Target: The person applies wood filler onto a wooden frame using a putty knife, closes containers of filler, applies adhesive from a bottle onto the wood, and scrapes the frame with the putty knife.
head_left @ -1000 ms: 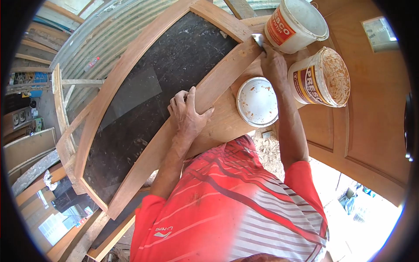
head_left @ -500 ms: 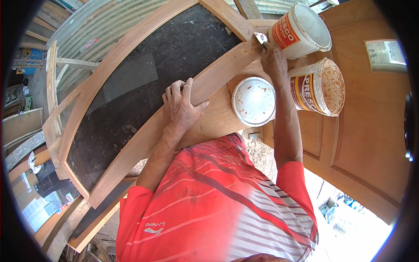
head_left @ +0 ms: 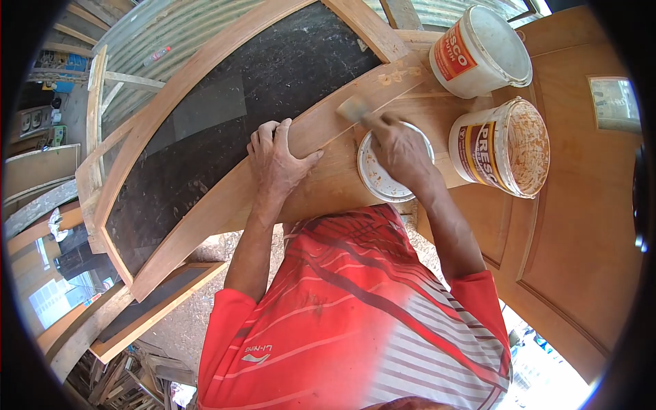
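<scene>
My right hand [head_left: 403, 152] is closed around the handle of a flat, pale-bladed scraper [head_left: 353, 109], my fingers hiding most of that handle. The blade points away from my knuckles and to the left, over the near rail [head_left: 324, 128] of a curved brown wooden frame [head_left: 182, 89]; it is blurred, and I cannot tell whether it touches the wood. My left hand [head_left: 275, 160] lies palm down on the rail, left of the scraper, fingers slightly bent and thumb spread wide, with nothing clasped in it. Its fingertips reach the edge of the black panel [head_left: 225, 130] set inside the frame. Beyond the scraper, near the rail's far end, are several light tan patches [head_left: 400, 76]. Below my right hand, partly covered by it, is a round white lid [head_left: 380, 182] with orange-brown flecks; a flat brown wooden board [head_left: 328, 179] shows between it and my left hand. To the right of my right hand stand 2 containers: a white plastic bucket [head_left: 478, 147] smeared orange-brown inside, and, farther ahead, a red-labelled pale bucket [head_left: 478, 75].
</scene>
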Tool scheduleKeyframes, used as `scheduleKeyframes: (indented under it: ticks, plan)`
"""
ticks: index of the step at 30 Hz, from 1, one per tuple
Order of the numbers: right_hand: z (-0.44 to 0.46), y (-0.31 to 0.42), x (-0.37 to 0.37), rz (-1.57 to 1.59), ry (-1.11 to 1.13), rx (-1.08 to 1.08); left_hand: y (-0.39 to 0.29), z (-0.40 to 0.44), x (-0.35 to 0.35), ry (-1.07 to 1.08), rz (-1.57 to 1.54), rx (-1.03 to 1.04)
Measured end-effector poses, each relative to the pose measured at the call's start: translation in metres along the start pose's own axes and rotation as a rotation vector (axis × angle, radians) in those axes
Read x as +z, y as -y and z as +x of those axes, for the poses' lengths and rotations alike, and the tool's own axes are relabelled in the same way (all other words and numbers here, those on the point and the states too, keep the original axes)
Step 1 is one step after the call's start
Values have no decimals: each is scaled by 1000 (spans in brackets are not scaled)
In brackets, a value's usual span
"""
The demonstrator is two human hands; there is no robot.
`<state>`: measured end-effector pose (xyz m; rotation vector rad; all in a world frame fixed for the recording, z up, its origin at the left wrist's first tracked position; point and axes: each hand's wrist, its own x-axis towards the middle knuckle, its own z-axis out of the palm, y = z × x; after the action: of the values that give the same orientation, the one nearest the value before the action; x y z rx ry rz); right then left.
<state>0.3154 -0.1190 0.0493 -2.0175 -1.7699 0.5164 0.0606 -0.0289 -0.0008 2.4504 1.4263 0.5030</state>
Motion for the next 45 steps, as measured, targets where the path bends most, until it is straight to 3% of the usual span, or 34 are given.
scheduleKeyframes:
  ticks: [1, 8, 11, 15, 18, 20, 22, 24, 26, 30, 36, 38, 41, 45]
  plan:
    - [-4, 9, -4, 116, 16, -81, 0, 0, 0, 1, -5, -2]
    - [15, -40, -5, 49, -321, 213, -4, 1, -4, 33, 18, -18]
    - [16, -55, 11, 67, -369, 300, 0, 1, -3, 48, 19, 6]
    - [10, -17, 21, 323, -29, -50, 7, 5, -7, 103, 10, 48]
    - [14, -20, 24, 172, -179, 5, 11, 9, -6, 114, -3, 86]
    - [16, -44, 13, 48, -227, 220, 13, 10, -6, 115, -11, 95]
    - [7, -72, 8, 120, -375, 368, 15, 9, -2, 85, -54, 140]
    - [-3, -111, 2, 144, -474, 222, 15, 7, -1, 98, -74, 145]
    - [2, -94, -8, 188, -460, 181, 18, 2, 10, 41, -103, 120]
    - [-9, -29, 8, 303, -380, 465, 22, 1, 16, -37, -109, 160]
    - [-28, -11, 49, 395, -182, 248, 17, 1, 8, 29, -26, 99]
    - [-24, 15, 42, 318, -121, 295, 15, 0, 12, 27, -7, 69]
    - [-17, 11, 41, 247, -230, 228, 12, -2, 4, 31, -21, 51]
    - [-9, 4, 34, -117, -2, 107, 10, -2, 1, 55, -38, 4]
